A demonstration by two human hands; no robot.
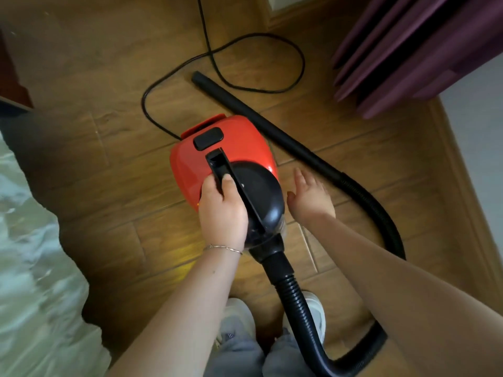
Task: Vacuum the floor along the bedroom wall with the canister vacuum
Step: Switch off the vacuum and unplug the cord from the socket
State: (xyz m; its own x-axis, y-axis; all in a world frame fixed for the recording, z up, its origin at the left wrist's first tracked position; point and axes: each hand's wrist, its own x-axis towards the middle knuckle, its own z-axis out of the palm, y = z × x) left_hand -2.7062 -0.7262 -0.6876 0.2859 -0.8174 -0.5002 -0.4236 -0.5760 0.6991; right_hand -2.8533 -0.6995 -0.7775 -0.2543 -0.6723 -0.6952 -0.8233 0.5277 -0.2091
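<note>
A red and black canister vacuum [239,148] sits on the wooden floor [109,148] in the middle of the head view. My left hand [221,210] grips its black carry handle [226,172]. Just right of the canister, my right hand [310,197] hovers with straight fingers and holds nothing. A ribbed black hose [299,303] leaves the canister's near end, loops round to the right and joins a black wand [266,123] lying flat on the floor beyond my right hand. Its open tip [196,76] points to the far left.
The black power cord [272,39] loops on the floor behind the vacuum. Purple curtains [413,50] hang at the upper right above a skirting board [460,186] along the wall. A bed with pale bedding [32,254] fills the left. My shoes [239,314] stand near the hose.
</note>
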